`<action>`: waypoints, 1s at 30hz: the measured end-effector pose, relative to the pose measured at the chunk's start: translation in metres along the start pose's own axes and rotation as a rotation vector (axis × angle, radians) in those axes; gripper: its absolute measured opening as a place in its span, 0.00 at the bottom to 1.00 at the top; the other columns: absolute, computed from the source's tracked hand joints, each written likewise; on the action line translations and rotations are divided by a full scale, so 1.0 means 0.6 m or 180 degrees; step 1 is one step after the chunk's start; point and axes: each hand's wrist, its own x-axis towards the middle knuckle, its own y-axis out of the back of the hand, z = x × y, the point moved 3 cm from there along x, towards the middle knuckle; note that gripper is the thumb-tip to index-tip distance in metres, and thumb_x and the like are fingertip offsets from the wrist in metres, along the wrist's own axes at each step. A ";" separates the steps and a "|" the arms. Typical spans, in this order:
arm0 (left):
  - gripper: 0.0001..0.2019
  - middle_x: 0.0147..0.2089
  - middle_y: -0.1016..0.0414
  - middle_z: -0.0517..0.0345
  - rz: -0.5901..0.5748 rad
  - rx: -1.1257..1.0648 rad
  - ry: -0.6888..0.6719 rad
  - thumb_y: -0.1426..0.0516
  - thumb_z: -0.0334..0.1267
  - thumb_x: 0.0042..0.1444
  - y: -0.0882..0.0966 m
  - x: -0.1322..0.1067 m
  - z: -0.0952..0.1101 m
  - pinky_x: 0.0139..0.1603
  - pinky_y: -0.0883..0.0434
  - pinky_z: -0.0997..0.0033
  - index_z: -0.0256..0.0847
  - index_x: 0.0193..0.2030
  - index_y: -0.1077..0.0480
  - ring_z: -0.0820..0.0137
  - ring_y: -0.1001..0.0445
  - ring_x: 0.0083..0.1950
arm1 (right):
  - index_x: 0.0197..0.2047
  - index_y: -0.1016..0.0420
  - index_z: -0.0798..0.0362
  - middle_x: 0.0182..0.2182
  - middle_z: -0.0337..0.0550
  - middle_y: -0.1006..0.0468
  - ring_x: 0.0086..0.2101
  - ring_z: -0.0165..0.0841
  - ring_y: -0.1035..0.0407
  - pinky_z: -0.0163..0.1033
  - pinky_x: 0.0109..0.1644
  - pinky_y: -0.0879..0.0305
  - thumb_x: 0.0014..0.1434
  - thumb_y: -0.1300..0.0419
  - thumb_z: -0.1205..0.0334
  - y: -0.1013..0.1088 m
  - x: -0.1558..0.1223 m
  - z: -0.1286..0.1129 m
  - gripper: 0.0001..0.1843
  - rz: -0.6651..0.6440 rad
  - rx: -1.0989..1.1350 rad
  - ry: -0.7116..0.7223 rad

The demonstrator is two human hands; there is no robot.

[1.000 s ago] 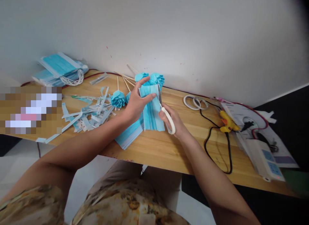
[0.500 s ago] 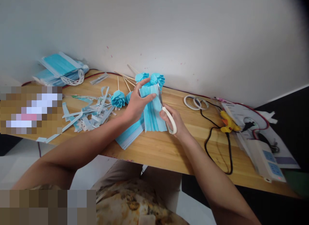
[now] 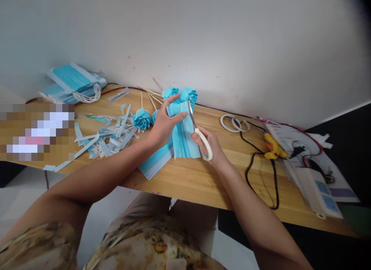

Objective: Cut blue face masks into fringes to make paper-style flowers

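My left hand [image 3: 163, 123] pinches the upper left part of a blue face mask [image 3: 183, 134], holding it upright above the wooden table [image 3: 203, 177]. White-handled scissors [image 3: 200, 136] sit in my right hand [image 3: 209, 146], and their blades run along the mask's right edge near its top. A stack of flat blue masks [image 3: 155, 161] lies under my left wrist. Blue mask flowers on sticks [image 3: 142, 118] stand just left of my left hand, and two more flowers [image 3: 180, 94] are behind the held mask.
Cut mask strips [image 3: 107, 136] litter the table's left. A pile of whole masks [image 3: 71, 82] sits at the far left by the wall. Tape rolls [image 3: 234, 123], a yellow glue gun [image 3: 273, 147] with black cable [image 3: 261, 177], papers and a white device [image 3: 315, 190] are on the right.
The scissors have edged slightly up and left along the mask's right edge. My left hand keeps its grip on the mask and has hardly moved.
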 end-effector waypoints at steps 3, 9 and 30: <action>0.31 0.51 0.24 0.54 -0.0022 0.0001 -0.0012 0.33 0.38 0.50 0.000 -0.001 0.001 0.54 0.25 0.56 0.47 0.61 0.34 0.60 0.23 0.51 | 0.36 0.26 0.52 0.26 0.36 0.34 0.27 0.28 0.45 0.35 0.30 0.42 0.53 0.37 0.32 0.001 0.000 0.001 0.28 0.0013 0.0021 0.0007; 0.31 0.50 0.23 0.55 -0.0052 0.0004 -0.0029 0.33 0.40 0.51 0.000 0.000 -0.001 0.54 0.25 0.58 0.47 0.61 0.35 0.61 0.23 0.51 | 0.33 0.27 0.52 0.24 0.35 0.38 0.25 0.27 0.48 0.34 0.28 0.46 0.54 0.37 0.33 0.001 0.000 0.002 0.27 0.0010 -0.0023 0.0024; 0.31 0.48 0.23 0.55 -0.0158 0.0026 -0.0048 0.34 0.39 0.52 0.003 0.004 -0.003 0.51 0.23 0.59 0.47 0.62 0.36 0.62 0.22 0.49 | 0.30 0.29 0.52 0.23 0.35 0.38 0.25 0.27 0.48 0.34 0.27 0.47 0.53 0.37 0.32 -0.004 -0.002 0.001 0.28 0.0059 -0.0042 -0.0066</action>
